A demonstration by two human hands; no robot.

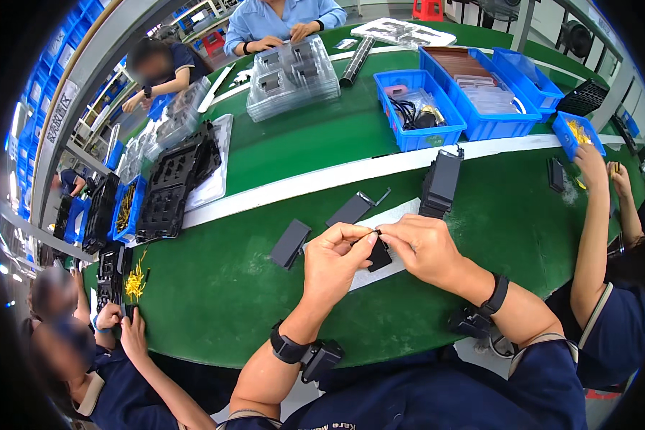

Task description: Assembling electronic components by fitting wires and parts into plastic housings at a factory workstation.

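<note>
small black piece (378, 233), pinched by the left hand (335, 259) and right hand (426, 247) together, over a white sheet (374, 277) on the green desk (229, 301); mostly hidden by fingers, it looks light, probably stiff and easily dropped, best held lightly at its edges.

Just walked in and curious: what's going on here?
A person's left hand and right hand together pinch a small dark piece above a white sheet on a green table. A black part shows just below them. Black boxes lie nearby. On the right, a co-worker has a hand at a blue bin.
</note>
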